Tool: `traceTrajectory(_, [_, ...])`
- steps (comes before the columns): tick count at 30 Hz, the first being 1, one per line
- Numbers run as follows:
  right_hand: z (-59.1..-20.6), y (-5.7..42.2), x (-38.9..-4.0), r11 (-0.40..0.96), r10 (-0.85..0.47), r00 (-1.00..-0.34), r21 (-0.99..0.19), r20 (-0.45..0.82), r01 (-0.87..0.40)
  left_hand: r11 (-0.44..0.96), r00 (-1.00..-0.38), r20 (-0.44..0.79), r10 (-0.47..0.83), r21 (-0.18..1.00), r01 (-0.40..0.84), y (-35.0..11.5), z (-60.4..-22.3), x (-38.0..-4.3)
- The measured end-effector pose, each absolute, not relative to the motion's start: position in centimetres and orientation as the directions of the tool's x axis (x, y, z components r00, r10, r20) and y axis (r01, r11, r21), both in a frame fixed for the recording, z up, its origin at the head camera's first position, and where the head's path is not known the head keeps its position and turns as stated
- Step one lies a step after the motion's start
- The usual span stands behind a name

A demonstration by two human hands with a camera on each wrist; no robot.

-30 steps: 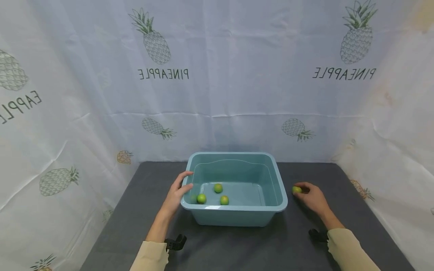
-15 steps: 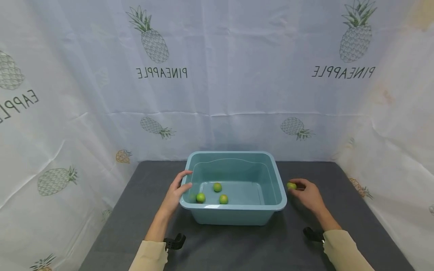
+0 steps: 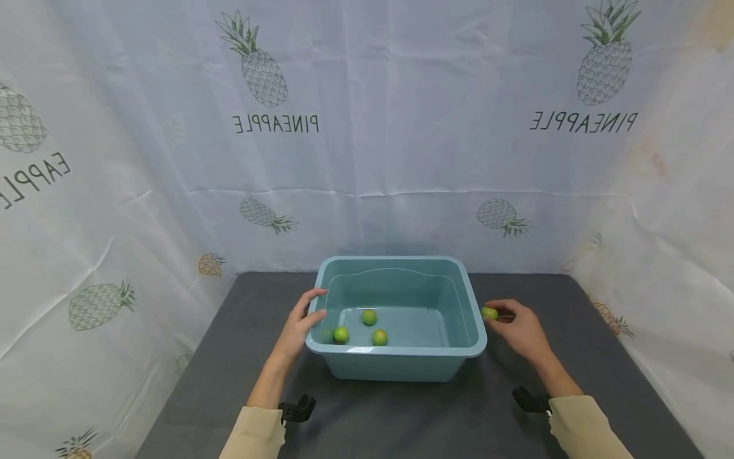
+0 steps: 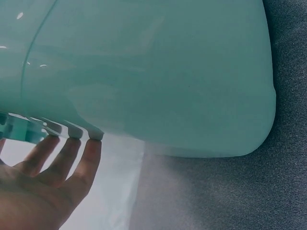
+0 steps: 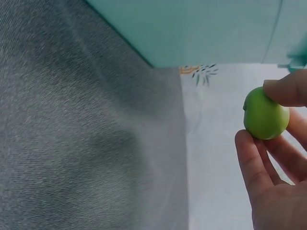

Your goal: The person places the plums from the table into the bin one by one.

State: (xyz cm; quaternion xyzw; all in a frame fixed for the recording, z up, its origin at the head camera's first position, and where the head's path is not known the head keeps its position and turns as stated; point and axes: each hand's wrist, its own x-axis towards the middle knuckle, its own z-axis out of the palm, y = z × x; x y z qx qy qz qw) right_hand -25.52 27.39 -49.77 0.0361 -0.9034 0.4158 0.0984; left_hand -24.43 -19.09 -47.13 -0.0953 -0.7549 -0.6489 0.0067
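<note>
A light blue-green plastic basin (image 3: 395, 368) stands on the dark table, with three small green limes (image 3: 369, 317) lying on its floor. At its left side my left hand (image 3: 298, 325) holds the rim, thumb and forefinger reaching over it. In the left wrist view, other fingers (image 4: 88, 160) touch the outer wall from below the rim. My right hand (image 3: 523, 328) pinches another lime (image 5: 265, 115) between thumb and fingertips. That lime is just outside the basin's right rim, near its height.
The dark cloth-covered table (image 3: 201, 395) runs round the basin. A white curtain (image 3: 395, 153) printed with pineapples hangs behind it and along both sides. Each wrist carries a black camera strap (image 3: 298, 409).
My right hand has moved left and slightly up with the lime, closer to the basin's right rim. The left hand and the basin have stayed in place.
</note>
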Motion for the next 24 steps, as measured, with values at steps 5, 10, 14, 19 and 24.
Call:
traceTrajectory(5, [-48.9, 27.1, -25.1, 0.66, 0.008, -0.971, -0.731, 0.239, -0.175, 0.143, -0.983, 0.132, 0.132, 0.978, 0.15, -19.1, -47.1, -24.4])
traceTrajectory(10, [-47.5, 26.6, -24.5, 0.66, 0.008, -0.963, -0.725, 0.268, -0.197, 0.138, -0.983, 0.125, 0.133, 0.98, 0.144, -19.1, -47.1, -24.4])
traceTrajectory(14, [-46.4, 26.4, -24.2, 0.662, -0.006, -0.957, -0.716, 0.291, -0.222, 0.134, -0.983, 0.124, 0.134, 0.981, 0.142, -19.1, -47.1, -24.5])
traceTrajectory(19, [-45.1, 26.2, -23.8, 0.666, -0.023, -0.951, -0.705, 0.307, -0.244, 0.138, -0.984, 0.122, 0.133, 0.981, 0.14, -19.2, -47.1, -24.5])
traceTrajectory(24, [-44.1, 26.0, -23.5, 0.666, -0.029, -0.948, -0.701, 0.318, -0.256, 0.137, -0.983, 0.12, 0.139, 0.981, 0.139, -19.2, -47.1, -24.6])
